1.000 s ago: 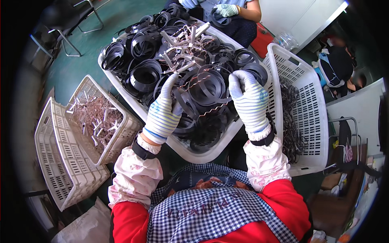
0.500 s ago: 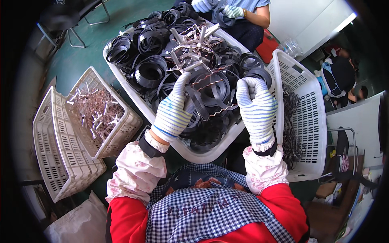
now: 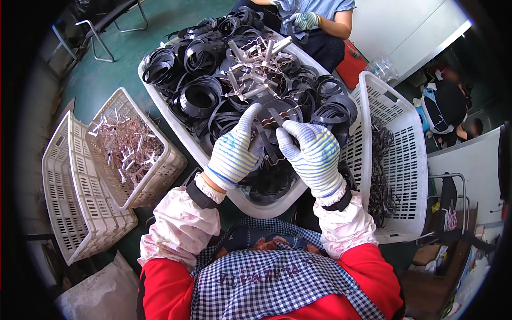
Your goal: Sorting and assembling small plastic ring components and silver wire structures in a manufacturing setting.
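My left hand (image 3: 234, 152), in a white glove with blue stripes, is closed on a dark flat strip (image 3: 271, 143) that hangs past its fingertips. Close beside it, my right hand (image 3: 314, 154), gloved alike, pinches the end of a strip (image 3: 274, 116) between thumb and fingers. Thin wavy copper-coloured wires (image 3: 288, 116) show just beyond the fingertips; their hold on the strip is partly hidden. Both hands are over a big white tub (image 3: 261, 208) heaped with coiled dark strips (image 3: 200, 97). On the heap lie silvery metal pieces with wavy copper wires (image 3: 253, 80).
Left of the tub, a pale crate (image 3: 165, 165) holds metal pieces and copper wires, beside another crate (image 3: 74, 224). At right, a white perforated basket (image 3: 408, 176) contains dark strips. Across the tub a person's gloved hand (image 3: 305, 21) handles dark strips. A chair (image 3: 98, 40) stands far left.
My right hand has moved left and slightly nearer, closing the gap to my left hand. The wires and strip stretched between them have drawn together. The person opposite has shifted their hands.
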A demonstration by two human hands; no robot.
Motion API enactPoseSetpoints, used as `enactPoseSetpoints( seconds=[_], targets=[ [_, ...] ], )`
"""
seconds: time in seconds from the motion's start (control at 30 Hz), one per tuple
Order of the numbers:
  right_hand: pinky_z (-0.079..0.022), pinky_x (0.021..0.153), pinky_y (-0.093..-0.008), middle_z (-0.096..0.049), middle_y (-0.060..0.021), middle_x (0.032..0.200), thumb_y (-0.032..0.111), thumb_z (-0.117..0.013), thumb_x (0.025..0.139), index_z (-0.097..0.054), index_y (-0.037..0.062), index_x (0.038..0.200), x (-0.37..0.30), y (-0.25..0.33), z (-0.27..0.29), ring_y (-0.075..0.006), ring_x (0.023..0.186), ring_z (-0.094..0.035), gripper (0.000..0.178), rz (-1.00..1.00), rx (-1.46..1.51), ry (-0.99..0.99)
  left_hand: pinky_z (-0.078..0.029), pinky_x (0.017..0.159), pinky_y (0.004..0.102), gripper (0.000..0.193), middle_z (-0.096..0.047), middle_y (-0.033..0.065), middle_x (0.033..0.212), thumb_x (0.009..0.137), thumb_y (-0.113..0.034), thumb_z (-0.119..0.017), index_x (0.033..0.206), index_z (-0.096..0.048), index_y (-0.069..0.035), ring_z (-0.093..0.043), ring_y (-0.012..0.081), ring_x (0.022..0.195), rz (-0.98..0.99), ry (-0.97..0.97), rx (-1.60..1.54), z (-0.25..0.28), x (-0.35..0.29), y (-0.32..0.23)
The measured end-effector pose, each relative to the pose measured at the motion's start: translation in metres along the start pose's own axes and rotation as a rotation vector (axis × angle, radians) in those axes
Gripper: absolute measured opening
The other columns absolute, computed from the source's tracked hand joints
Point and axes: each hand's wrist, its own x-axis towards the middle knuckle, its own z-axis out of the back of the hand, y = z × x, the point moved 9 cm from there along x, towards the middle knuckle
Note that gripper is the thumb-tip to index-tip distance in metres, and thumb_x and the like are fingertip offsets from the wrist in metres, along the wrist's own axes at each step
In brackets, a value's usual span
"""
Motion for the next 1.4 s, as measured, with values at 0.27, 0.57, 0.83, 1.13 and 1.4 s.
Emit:
enactPoseSetpoints(
  seconds=[0.27, 0.57, 0.83, 1.13, 1.4],
  targets=[
    [-0.056, 0.076, -0.0378, -0.073, -0.0141, 0.092, 0.021, -0.072, 0.095, -0.073, 0.0021, 0.102, 0.004, -0.056, 0.031, -0.0303, 0.080, -0.071, 0.020, -0.328, 0.146, -0.146, -0.053, 0.067, 0.0293, 0.050, -0.070, 0.0070, 0.093, 0.101, -0.019, -0.062, 0.147, -0.046, -0.008, -0.064, 0.0136, 0.073, 0.289, -0.083, -0.428, 0.011, 0.004, 0.052],
    [-0.031, 0.115, -0.0518, -0.069, -0.0090, 0.120, 0.036, -0.074, 0.082, -0.077, 0.0120, 0.091, -0.040, -0.057, -0.067, -0.0338, 0.126, -0.054, 0.026, 0.061, -0.124, 0.440, -0.040, 0.046, 0.0169, 0.043, -0.064, -0.0013, 0.090, 0.103, -0.022, -0.063, 0.143, -0.049, -0.014, -0.052, 0.0023, 0.056, 0.553, -0.303, -0.734, 0.041, 0.002, 0.070],
    [-0.046, 0.091, -0.0430, -0.071, -0.0086, 0.093, 0.048, -0.075, 0.081, -0.073, 0.0075, 0.087, -0.034, -0.038, -0.106, -0.0267, 0.092, -0.066, 0.041, -0.181, -0.151, 0.609, -0.042, 0.050, 0.0171, 0.044, -0.063, -0.0033, 0.085, 0.103, -0.020, -0.063, 0.143, -0.049, -0.013, -0.052, 0.0015, 0.059, 0.490, -0.276, -0.744, 0.036, 0.001, 0.064],
    [-0.047, 0.077, -0.0442, -0.070, -0.0094, 0.072, 0.035, -0.064, 0.092, -0.072, 0.0116, 0.073, -0.032, -0.048, -0.116, -0.0281, 0.074, -0.067, 0.031, -0.029, -0.394, 0.508, -0.040, 0.047, 0.0167, 0.042, -0.064, -0.0024, 0.087, 0.102, -0.023, -0.064, 0.142, -0.052, -0.015, -0.053, 0.0019, 0.059, 0.521, -0.312, -0.657, 0.049, -0.002, 0.062],
    [-0.054, 0.071, -0.0432, -0.074, -0.0146, 0.079, 0.031, -0.057, 0.100, -0.076, 0.0056, 0.101, -0.011, -0.090, -0.048, -0.0319, 0.070, -0.070, 0.032, -0.207, -0.332, 0.223, -0.041, 0.049, 0.0168, 0.043, -0.063, -0.0028, 0.087, 0.103, -0.022, -0.062, 0.143, -0.050, -0.014, -0.052, 0.0020, 0.059, 0.420, -0.300, -0.639, 0.048, 0.003, 0.062]
  ],
)
